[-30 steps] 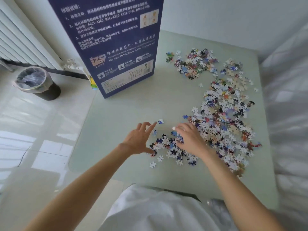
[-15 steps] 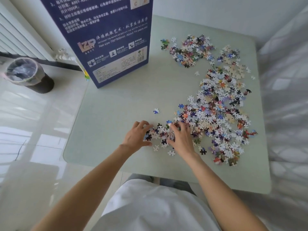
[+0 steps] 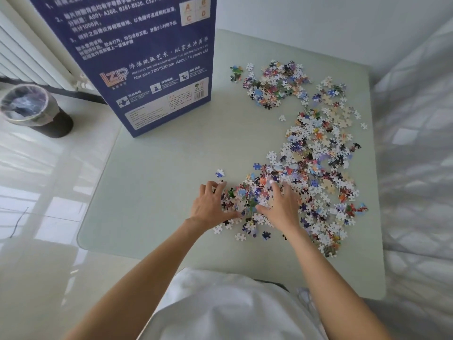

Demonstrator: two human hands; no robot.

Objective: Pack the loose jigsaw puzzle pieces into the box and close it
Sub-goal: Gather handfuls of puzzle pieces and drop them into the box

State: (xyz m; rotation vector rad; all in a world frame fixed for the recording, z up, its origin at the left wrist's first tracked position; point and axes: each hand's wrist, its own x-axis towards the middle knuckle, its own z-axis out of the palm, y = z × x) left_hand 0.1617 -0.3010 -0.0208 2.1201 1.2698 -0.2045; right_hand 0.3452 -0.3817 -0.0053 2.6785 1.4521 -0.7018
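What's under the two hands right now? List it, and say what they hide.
Loose puzzle pieces lie heaped between and under the left hand and right hand, on the pale green table. Pieces beneath the palms are covered, so how many cannot be seen.

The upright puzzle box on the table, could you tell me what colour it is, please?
The puzzle box is dark blue with white printed text, seen in the head view.

Multicoloured puzzle pieces lie scattered beside the upright blue box.
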